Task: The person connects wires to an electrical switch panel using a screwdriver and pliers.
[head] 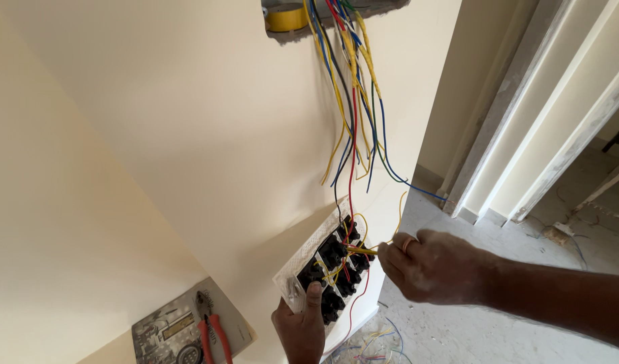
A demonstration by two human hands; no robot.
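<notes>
- Your left hand (300, 325) holds the white rectangular switch plate with black switch modules on its back (326, 266) from below, thumb pressed up against its lower edge, grip clamped on the plate.
- The plate is tilted, back side facing you, just off the cream painted wall (188, 148), low in the view and near the wall's outer corner.
- Your right hand (427, 266) comes in from the right, fingertips pinched together on a thin yellow wire (363, 250) that runs into the black modules; an orange ring sits on one finger.
- A loose bundle of yellow, blue, red, green and black wires (353, 101) hangs down the wall from a rough rectangular opening cut in the plaster (336, 13) at the top; a roll of yellow tape (286, 17) sits inside that opening.
- To the lower left, red-handled pliers (212, 330) lie on a flat grey printed card (181, 327) on a cream ledge.
- To the right, a pale unfinished door frame (525, 135) stands at the room's opening.
- The grey concrete floor (471, 330) below is dusty, with short wire offcuts (377, 340) scattered near the wall's foot.
</notes>
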